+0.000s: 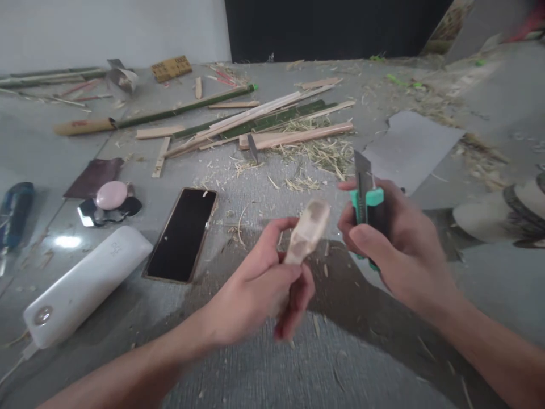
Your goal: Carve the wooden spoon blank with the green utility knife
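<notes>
My left hand is closed around a small pale carved wooden piece, rounded at its upper end; its lower part is hidden in my fingers and slightly blurred. To the right, my right hand grips a green and black utility knife. The knife's blade points up and away from me, apart from the wood. Wood shavings and fine chips lie on the grey floor beyond both hands.
A phone and a white power bank lie left of my hands. Bamboo lengths and wood strips stretch across the back, with a loose blade near them. Sandpaper-like grey sheet lies right. A blue-handled tool is far left.
</notes>
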### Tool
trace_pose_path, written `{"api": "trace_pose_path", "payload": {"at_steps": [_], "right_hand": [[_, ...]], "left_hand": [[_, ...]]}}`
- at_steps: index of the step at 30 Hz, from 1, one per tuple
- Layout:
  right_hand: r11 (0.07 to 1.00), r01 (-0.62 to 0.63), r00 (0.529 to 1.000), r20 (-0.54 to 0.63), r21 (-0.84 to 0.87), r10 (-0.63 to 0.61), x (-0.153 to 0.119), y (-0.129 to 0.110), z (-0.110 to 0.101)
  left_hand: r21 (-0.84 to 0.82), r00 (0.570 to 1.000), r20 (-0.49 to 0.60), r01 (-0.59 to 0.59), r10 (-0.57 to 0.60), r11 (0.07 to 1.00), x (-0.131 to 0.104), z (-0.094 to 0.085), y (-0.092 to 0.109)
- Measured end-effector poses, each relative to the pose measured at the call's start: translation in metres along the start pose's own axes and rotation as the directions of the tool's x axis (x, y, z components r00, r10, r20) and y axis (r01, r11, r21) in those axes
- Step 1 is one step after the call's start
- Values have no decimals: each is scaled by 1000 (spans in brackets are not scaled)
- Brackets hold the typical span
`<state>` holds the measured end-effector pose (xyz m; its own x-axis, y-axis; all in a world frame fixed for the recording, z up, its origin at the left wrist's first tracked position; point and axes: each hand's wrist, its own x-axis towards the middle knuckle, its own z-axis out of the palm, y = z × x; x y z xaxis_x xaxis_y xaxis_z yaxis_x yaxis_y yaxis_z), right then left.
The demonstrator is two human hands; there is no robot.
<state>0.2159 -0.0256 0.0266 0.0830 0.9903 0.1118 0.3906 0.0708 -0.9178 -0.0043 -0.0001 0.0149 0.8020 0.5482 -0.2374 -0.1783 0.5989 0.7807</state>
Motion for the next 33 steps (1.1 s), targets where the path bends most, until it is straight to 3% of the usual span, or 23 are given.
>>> {"api": "trace_pose_path", "payload": {"at_steps": [3,5,6,8,10,13,15,19,22,26,33], "right_hand": [[964,-175,981,117,202,154,0,3,0],[931,-243,966,152,271,208,0,6,1],[912,-256,964,150,322,218,0,8,2],[866,-258,966,127,429,225,1,10,3],[845,-253,967,102,471,233,1,11,4],[844,-263,964,93,467,249,1,9,5],[847,-272,962,106,457,252,0,9,5],[864,-286,958,141,415,249,0,11,7],[873,-291,955,169,391,243,1,12,8],[877,-297,953,172,379,248,1,11,6],[852,-315,949,164,419,270,2,9,7]], "left_hand": [[163,988,75,120,-134,979,-5,5,4],[400,998,-46,56,-41,915,-7,4,5],[565,989,-120,-6,90,825,-7,3,5],[854,895,-159,-87,417,514,-6,-1,4],[970,777,-65,-97,627,221,-6,-4,5],[993,678,76,-116,732,4,-6,-5,8],[989,649,145,-127,747,-81,-6,-4,10],[983,664,182,-101,725,-153,-7,-4,8],[986,681,161,-74,714,-152,-9,-8,4],[991,698,135,-91,703,-100,-11,-12,3],[992,675,45,-115,737,45,-12,-5,7]]}}
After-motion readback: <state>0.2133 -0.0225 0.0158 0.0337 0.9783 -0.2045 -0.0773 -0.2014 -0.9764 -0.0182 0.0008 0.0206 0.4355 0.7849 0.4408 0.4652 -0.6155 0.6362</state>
